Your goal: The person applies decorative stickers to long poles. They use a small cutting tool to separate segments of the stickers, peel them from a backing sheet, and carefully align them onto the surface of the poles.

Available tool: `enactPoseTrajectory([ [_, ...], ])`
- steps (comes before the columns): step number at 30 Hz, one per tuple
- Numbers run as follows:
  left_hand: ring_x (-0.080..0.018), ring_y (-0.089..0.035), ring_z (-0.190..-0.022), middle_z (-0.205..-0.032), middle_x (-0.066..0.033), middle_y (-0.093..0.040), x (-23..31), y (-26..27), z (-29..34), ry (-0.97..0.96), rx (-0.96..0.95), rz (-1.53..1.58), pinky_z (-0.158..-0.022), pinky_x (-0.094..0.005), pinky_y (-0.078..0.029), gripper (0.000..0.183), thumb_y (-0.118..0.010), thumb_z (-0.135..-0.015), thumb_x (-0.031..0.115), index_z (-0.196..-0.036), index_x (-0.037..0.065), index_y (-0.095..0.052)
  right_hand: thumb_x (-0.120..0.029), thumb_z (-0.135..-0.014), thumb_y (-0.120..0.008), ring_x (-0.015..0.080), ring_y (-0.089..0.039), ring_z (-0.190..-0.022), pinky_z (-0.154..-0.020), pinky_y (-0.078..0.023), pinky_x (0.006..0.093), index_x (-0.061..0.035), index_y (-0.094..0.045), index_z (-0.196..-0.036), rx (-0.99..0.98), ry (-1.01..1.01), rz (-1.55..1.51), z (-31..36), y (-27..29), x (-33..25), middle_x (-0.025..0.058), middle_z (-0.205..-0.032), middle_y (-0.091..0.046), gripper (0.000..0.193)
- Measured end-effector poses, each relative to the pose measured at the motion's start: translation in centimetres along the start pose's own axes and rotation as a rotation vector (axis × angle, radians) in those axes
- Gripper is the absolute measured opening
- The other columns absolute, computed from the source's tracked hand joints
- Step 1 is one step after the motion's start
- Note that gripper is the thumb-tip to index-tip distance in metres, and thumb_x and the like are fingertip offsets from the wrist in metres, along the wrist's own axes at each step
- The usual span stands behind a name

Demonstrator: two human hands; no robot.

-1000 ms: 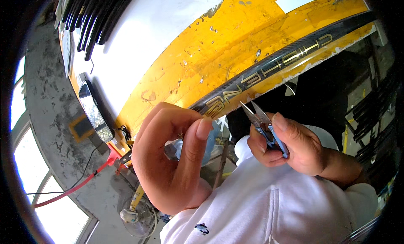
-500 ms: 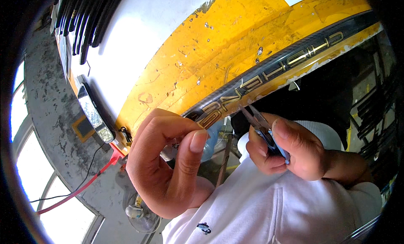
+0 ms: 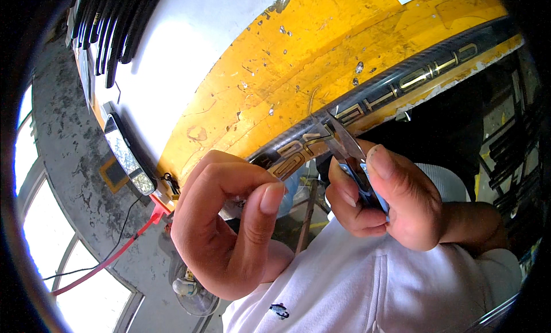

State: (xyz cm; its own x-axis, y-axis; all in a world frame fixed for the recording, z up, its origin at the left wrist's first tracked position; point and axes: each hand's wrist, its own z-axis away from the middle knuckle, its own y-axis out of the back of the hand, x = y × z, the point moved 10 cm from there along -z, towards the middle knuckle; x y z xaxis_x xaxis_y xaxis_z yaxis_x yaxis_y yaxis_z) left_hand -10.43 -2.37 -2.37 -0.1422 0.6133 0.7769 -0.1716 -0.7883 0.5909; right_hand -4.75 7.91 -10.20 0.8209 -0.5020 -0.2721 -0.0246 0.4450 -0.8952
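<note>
A glossy black tube (image 3: 379, 96) with a carbon-like pattern and gold lettering lies along the near edge of the yellow tabletop. My left hand (image 3: 229, 224) is curled at the tube's left end, thumb and index finger pinched together. What lies in that pinch is hidden. In my right hand (image 3: 396, 201) is a pair of small pointed snips (image 3: 349, 152) with blue handles. Their two blades are slightly apart and point up at the tube, overlapping its lettering in view. I cannot tell whether the tips touch it.
White sheeting (image 3: 189, 40) covers the table's left part, with a bundle of black rods (image 3: 112, 28) at the far left. A phone-like device (image 3: 129, 161) stands at the table's left edge. A fan (image 3: 192, 290) is lower left, and more black rods (image 3: 513, 178) are at right.
My right hand has moved the snips up and slightly left, so the blades now overlap the tube's lettering. The tube has shifted slightly right, while my left hand stays nearly still.
</note>
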Motion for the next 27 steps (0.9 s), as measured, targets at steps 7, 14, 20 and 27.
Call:
enactPoseTrajectory([
  [7,-0.0089,-0.045,-0.056,-0.069,-0.0063,-0.054,-0.26,0.26,-0.03,0.027,0.019,0.027,-0.05,-0.02,-0.034,0.025,-0.065,-0.087,0.021,-0.076,-0.001,-0.057,-0.059,-0.097,-0.023,0.0069,-0.024,-0.045,-0.043,-0.022,0.023,-0.0091,-0.039,-0.085,0.066,-0.06,-0.047,0.07,-0.45,-0.11,-0.0013,-0.052,-0.032,0.054],
  [14,-0.0086,-0.044,-0.055,-0.067,-0.0061,-0.053,-0.18,0.12,-0.09,0.019,0.04,0.05,-0.05,-0.0199,-0.033,0.026,-0.066,-0.086,0.021,-0.076,-0.001,-0.057,-0.058,-0.098,-0.02,0.0068,-0.024,-0.044,-0.043,-0.021,0.0231,-0.0092,-0.039,-0.084,0.098,-0.057,-0.037,0.02,-0.28,-0.34,-0.0015,-0.051,-0.032,0.054],
  [20,-0.0092,-0.044,-0.055,-0.067,-0.0064,-0.053,0.0,0.29,-0.06,-0.009,0.042,0.017,-0.049,-0.0199,-0.033,0.026,-0.066,-0.086,0.021,-0.075,-0.001,-0.057,-0.055,-0.099,-0.022,0.0061,-0.023,-0.044,-0.044,-0.021,0.0228,-0.0087,-0.039,-0.083,0.124,-0.017,0.041,0.04,-0.23,-0.72,-0.0014,-0.052,-0.033,0.052],
  [27,-0.0065,-0.04,-0.054,-0.067,-0.0049,-0.05,0.04,0.16,0.02,-0.033,0.029,-0.004,-0.047,-0.0176,-0.03,0.031,-0.062,-0.09,0.027,-0.076,0.0,-0.055,-0.055,-0.099,-0.023,0.0058,-0.023,-0.044,-0.044,-0.02,0.0228,-0.0086,-0.04,-0.083,0.108,0.005,0.033,-0.15,-0.27,-0.82,-0.0013,-0.051,-0.033,0.052],
])
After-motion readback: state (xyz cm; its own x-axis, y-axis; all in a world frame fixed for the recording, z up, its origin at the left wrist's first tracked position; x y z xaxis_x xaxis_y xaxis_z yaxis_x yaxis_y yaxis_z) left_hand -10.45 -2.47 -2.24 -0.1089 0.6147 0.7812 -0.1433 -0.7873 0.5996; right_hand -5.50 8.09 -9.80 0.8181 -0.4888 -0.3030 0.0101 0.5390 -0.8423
